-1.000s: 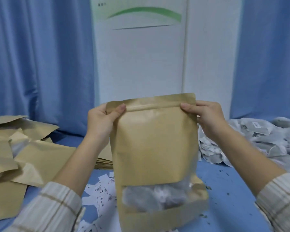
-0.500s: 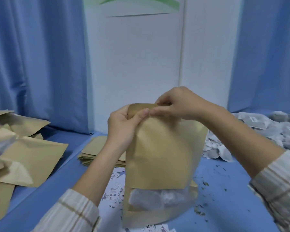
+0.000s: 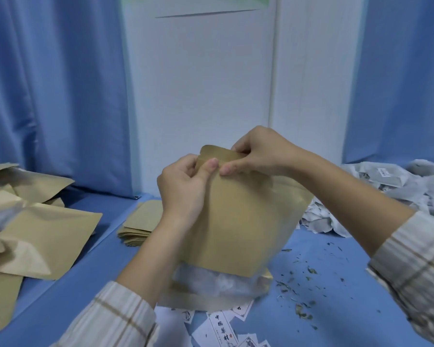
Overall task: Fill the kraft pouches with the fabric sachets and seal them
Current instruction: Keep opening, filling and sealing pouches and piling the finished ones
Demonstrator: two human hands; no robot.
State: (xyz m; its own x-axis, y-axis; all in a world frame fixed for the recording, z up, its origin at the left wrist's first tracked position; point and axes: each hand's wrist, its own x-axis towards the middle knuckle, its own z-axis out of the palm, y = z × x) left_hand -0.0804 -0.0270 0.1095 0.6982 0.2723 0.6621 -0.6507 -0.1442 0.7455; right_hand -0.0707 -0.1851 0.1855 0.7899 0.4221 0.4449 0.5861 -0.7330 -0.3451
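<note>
Blue desk is carrying an upright tan kraft pouch, white sachets showing through its window; left hand and right hand are pinching its top.

I see left hand and right hand both pinching the top edge of an upright kraft pouch; white sachets visible through its window. Flat pouch stack lies behind-left; loose sachet heap right.
</note>
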